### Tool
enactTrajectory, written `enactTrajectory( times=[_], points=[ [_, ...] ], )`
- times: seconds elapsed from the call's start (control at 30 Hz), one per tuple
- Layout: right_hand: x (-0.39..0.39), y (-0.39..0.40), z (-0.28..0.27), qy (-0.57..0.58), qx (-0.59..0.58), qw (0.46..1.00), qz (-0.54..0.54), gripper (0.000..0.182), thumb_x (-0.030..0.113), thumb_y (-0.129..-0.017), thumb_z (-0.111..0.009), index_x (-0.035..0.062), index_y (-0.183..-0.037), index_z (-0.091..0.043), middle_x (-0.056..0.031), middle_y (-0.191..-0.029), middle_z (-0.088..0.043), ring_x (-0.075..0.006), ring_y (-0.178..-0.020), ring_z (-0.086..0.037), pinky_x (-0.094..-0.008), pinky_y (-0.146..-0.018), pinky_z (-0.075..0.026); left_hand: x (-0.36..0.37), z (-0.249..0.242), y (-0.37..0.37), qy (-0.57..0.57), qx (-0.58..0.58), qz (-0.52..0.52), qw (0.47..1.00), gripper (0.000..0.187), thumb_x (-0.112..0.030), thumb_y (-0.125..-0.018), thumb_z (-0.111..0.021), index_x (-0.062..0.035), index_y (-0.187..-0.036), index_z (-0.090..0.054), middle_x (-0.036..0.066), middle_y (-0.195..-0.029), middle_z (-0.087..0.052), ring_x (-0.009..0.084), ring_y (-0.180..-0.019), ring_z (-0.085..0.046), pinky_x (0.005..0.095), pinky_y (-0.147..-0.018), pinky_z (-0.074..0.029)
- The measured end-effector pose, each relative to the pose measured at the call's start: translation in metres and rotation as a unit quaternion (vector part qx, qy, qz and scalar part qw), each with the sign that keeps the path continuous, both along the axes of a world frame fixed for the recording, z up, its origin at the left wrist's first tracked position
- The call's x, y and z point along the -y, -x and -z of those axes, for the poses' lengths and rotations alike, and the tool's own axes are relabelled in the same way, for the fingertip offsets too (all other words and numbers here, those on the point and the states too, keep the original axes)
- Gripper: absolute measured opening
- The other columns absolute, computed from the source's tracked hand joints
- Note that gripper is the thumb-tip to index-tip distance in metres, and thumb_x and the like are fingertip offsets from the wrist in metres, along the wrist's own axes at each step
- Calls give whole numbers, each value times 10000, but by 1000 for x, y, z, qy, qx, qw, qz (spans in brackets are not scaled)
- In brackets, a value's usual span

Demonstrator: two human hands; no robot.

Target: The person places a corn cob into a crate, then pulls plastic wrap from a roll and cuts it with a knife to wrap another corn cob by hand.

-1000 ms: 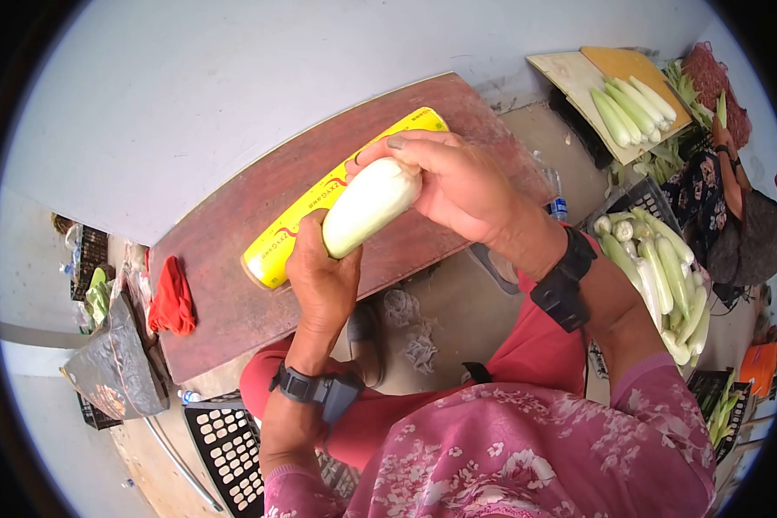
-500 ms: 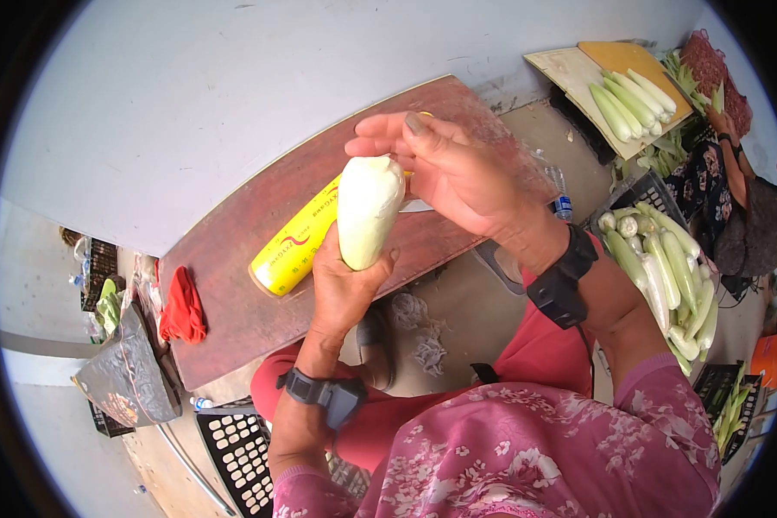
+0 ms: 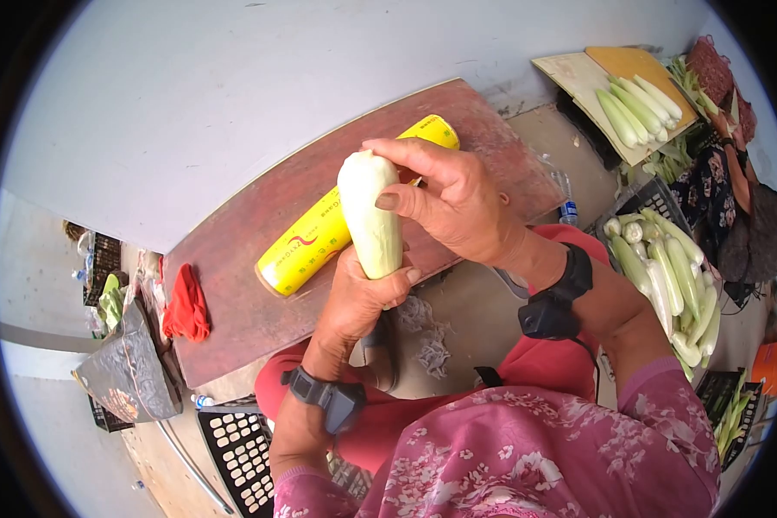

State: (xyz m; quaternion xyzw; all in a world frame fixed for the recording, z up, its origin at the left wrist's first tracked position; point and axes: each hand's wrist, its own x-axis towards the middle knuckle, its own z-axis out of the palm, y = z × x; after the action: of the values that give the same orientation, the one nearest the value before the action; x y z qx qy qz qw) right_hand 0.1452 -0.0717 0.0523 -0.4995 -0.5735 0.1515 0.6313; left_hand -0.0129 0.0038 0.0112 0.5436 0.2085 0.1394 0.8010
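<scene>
A pale green, peeled-looking vegetable (image 3: 373, 211) stands nearly upright above the near edge of a reddish-brown board table (image 3: 233, 250). My left hand (image 3: 363, 293) is wrapped round its lower end. The thumb and fingertips of my right hand (image 3: 445, 194) touch its upper end from the right. Behind the vegetable, a yellow printed roll (image 3: 306, 246) lies diagonally on the table, partly hidden by the vegetable and my right hand.
Red cloth (image 3: 186, 304) lies at the table's left end. At the right are a crate of pale vegetables (image 3: 678, 276), more on a board (image 3: 639, 110), a water bottle (image 3: 566, 203) and another person's arm (image 3: 735, 168). A black crate (image 3: 246, 457) stands lower left.
My right hand has come down and closed its fingers onto the top of the vegetable. The vegetable and my left hand have shifted slightly, and more of the roll's far end shows.
</scene>
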Motion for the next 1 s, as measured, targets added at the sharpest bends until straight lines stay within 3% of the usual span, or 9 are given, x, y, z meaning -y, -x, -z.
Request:
enactTrajectory(
  times=[0.13,0.23,0.33,0.43,0.53,0.63,0.73,0.83,1.0],
  points=[
    [-2,3,5,-2,105,988,112,417,127,-844,-704,-20,-1208,-562,-132,-1069,-651,-171,-925,-640,-279,-758,-535,3,5,-2,53,5,2,999,325,2,-730,-717,-12,-1002,-541,33,-738,-556,102,-514,-487,245,-453,-377],
    [-6,6,7,-63,143,975,157,363,144,-804,-720,-14,-1096,-575,-169,-964,-639,-307,-850,-639,-344,-730,-513,6,7,-4,107,21,18,994,321,-2,-738,-703,-15,-1005,-526,33,-712,-532,111,-503,-475,245,-450,-366],
    [-5,1,10,-83,172,971,143,432,134,-793,-750,-15,-1154,-565,-135,-1074,-652,-203,-910,-653,-292,-728,-541,7,6,-2,163,70,57,982,327,-20,-746,-689,-20,-1015,-503,35,-685,-502,110,-489,-447,243,-447,-350],
    [-2,-1,8,-88,143,983,80,563,169,-783,-767,-4,-1245,-496,-125,-1134,-630,-200,-1011,-618,-315,-815,-512,3,2,1,197,120,106,967,341,-32,-749,-675,-24,-1030,-482,47,-672,-485,107,-479,-418,240,-443,-332],
    [1,-3,5,-49,57,997,10,797,289,-759,-794,22,-1369,-357,-146,-1261,-549,-220,-1144,-540,-353,-920,-453,0,1,3,202,141,131,960,354,-28,-742,-669,-26,-1038,-474,59,-667,-479,107,-475,-399,240,-437,-319],
    [-2,-7,4,-29,-30,998,-45,965,482,-759,-751,46,-1441,-224,-176,-1350,-457,-246,-1214,-475,-386,-979,-401,-2,4,4,216,141,141,956,362,-22,-731,-671,-26,-1035,-475,66,-667,-479,107,-476,-392,240,-432,-312],
    [-4,-7,-1,2,-177,975,-134,1015,614,-761,-675,44,-1453,-199,-194,-1384,-409,-263,-1211,-473,-384,-970,-416,-3,4,5,231,132,152,952,365,-17,-722,-677,-24,-1029,-481,69,-667,-478,106,-475,-390,239,-431,-310],
    [-5,-16,1,22,-200,966,-163,1000,643,-793,-613,29,-1456,-185,-198,-1376,-419,-248,-1213,-469,-373,-965,-426,-2,4,5,230,111,172,951,363,-11,-718,-680,-20,-1028,-490,68,-670,-481,104,-472,-393,239,-430,-310],
    [-6,-7,0,59,-244,950,-185,632,444,-867,-646,4,-1272,-442,-152,-1135,-587,-189,-997,-589,-312,-804,-507,3,4,0,205,72,187,958,354,-10,-731,-682,-17,-1033,-498,57,-677,-485,100,-466,-398,237,-423,-309]
  ],
)
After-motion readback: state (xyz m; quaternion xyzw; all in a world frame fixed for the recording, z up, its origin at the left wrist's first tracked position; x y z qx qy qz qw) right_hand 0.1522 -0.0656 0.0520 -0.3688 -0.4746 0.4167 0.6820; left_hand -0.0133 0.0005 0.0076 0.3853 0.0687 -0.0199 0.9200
